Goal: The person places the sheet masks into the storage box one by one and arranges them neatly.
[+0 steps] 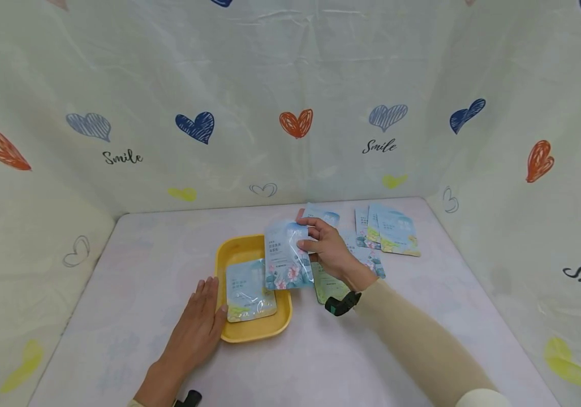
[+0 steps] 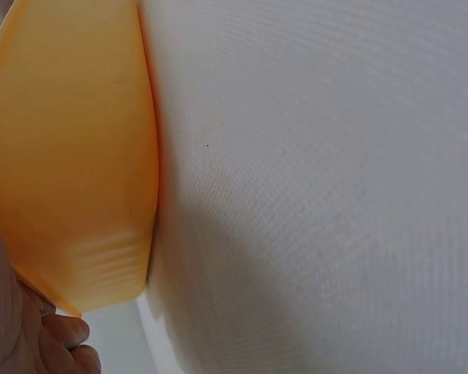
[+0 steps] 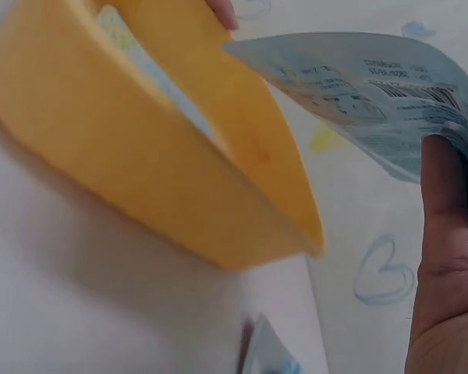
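Right hand (image 1: 330,250): pinches pink-floral sachet (image 1: 284,254).
Left hand (image 1: 196,322): fingers straight, against yellow tray (image 1: 265,332).
Yellow tray: filling, apparently (yellow-flowered sachet (image 1: 246,288) inside).
Pink-floral sachet: next likely needs lowering, release.

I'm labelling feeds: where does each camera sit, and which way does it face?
Head: on the head, facing forward and down at the yellow tray and held sachet; left hand, right hand and right sleeve show.
Left wrist: worn there, facing yellow tray's outside and tabletop; left hand partly shows.
Right wrist: worn there, facing the yellow tray and held sachet; parts of both hands show.
Head and right wrist share the held sachet.
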`<state>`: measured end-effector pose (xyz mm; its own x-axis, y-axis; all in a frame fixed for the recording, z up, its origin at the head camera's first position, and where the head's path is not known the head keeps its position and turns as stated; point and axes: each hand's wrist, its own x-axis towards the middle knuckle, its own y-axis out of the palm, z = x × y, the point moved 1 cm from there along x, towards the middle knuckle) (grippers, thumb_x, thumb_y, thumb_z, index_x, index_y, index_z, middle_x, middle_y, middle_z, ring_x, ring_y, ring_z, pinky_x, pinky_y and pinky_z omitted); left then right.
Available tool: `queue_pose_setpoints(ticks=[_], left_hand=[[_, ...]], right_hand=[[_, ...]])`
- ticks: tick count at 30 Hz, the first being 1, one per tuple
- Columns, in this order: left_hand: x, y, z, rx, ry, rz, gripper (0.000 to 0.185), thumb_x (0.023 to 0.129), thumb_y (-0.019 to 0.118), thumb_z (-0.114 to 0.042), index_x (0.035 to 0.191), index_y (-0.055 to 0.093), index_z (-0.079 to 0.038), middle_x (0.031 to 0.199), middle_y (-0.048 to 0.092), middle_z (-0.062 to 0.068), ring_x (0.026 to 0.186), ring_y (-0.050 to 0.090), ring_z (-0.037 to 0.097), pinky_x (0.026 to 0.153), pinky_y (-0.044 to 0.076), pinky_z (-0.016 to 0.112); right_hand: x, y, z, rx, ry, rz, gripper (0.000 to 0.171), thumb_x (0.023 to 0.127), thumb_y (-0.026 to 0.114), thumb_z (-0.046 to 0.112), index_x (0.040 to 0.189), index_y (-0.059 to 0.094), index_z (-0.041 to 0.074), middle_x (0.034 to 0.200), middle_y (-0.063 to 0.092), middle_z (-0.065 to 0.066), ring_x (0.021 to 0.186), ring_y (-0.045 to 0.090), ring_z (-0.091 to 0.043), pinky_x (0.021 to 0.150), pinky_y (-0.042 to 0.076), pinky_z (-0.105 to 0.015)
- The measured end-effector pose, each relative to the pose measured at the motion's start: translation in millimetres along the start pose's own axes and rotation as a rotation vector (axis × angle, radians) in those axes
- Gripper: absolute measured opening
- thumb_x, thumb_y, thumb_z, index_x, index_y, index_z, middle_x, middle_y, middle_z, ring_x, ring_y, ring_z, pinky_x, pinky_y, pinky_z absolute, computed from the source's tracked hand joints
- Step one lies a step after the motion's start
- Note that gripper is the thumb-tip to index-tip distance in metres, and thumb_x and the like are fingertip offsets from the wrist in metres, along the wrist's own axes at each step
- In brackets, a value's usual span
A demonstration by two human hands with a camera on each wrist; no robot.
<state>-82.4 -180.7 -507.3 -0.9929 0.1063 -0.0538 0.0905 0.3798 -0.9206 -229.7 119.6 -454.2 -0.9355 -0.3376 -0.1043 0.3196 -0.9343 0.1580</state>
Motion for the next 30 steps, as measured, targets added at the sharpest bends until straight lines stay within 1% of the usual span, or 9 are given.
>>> queue_pose_setpoints(ticks=[7,10,15,19,22,26,28,30], left_hand=[[-0.1,-0.8,-1.4,0.009,-0.006,0.001,0.073,0.114,0.043,-0.035,0.168,0.010,0.000,0.176,0.014,0.021,0.164,0.010,0.041,0.131,0.017,0.060],[-0.3,-1.4,-1.5,0.011,-0.002,-0.005,0.073,0.114,0.042,-0.036,0.168,0.010,0.000,0.176,0.014,0.021,0.164,0.010,0.041,0.131,0.017,0.060],[0.2,-0.8,-0.7,0.013,0.020,-0.024,0.072,0.114,0.041,-0.036,0.168,0.013,0.002,0.175,0.015,0.022,0.163,0.011,0.042,0.130,0.019,0.061],[1.1,0.8,0.7,0.012,0.039,-0.039,0.071,0.114,0.042,-0.035,0.167,0.015,0.003,0.175,0.018,0.023,0.163,0.013,0.042,0.130,0.021,0.062],[1.5,1.7,1.3,0.008,0.049,-0.046,0.070,0.114,0.041,-0.035,0.167,0.015,0.004,0.175,0.019,0.023,0.163,0.014,0.042,0.130,0.022,0.062],[1.5,1.7,1.5,0.009,0.053,-0.046,0.070,0.114,0.039,-0.036,0.167,0.015,0.004,0.174,0.019,0.024,0.163,0.014,0.042,0.129,0.022,0.062],[1.6,1.5,1.5,0.011,0.052,-0.043,0.070,0.114,0.039,-0.037,0.167,0.015,0.004,0.174,0.020,0.024,0.163,0.014,0.042,0.130,0.022,0.062],[1.4,1.4,1.3,0.014,0.048,-0.038,0.070,0.115,0.038,-0.037,0.167,0.015,0.004,0.174,0.019,0.023,0.163,0.014,0.042,0.130,0.021,0.062]], right_hand=[[8,36,-5,0.024,0.029,0.041,0.051,0.099,0.063,-0.010,0.147,0.052,0.007,0.130,0.066,-0.015,0.098,0.073,-0.018,0.071,0.066,-0.028],[11,49,-11,0.013,0.053,0.054,0.050,0.100,0.063,-0.009,0.145,0.053,0.009,0.130,0.067,-0.015,0.097,0.073,-0.019,0.072,0.066,-0.029],[15,64,-21,-0.034,0.098,0.077,0.047,0.100,0.064,-0.007,0.143,0.055,0.011,0.133,0.067,-0.014,0.097,0.072,-0.021,0.081,0.067,-0.034],[16,74,-28,-0.060,0.110,0.104,0.047,0.099,0.064,-0.007,0.142,0.055,0.009,0.132,0.068,-0.014,0.098,0.070,-0.021,0.088,0.066,-0.040],[17,80,-32,-0.090,0.118,0.120,0.046,0.099,0.065,-0.007,0.141,0.057,0.009,0.127,0.069,-0.012,0.096,0.069,-0.021,0.086,0.066,-0.039],[17,87,-35,-0.170,0.130,0.124,0.043,0.098,0.067,-0.004,0.138,0.059,0.011,0.119,0.071,-0.009,0.091,0.068,-0.019,0.076,0.064,-0.033],[17,91,-36,-0.212,0.139,0.120,0.042,0.098,0.067,-0.004,0.137,0.059,0.011,0.117,0.071,-0.009,0.089,0.067,-0.019,0.074,0.062,-0.033],[17,94,-35,-0.255,0.151,0.116,0.041,0.098,0.068,-0.003,0.136,0.060,0.011,0.116,0.072,-0.010,0.088,0.067,-0.020,0.075,0.063,-0.035]])
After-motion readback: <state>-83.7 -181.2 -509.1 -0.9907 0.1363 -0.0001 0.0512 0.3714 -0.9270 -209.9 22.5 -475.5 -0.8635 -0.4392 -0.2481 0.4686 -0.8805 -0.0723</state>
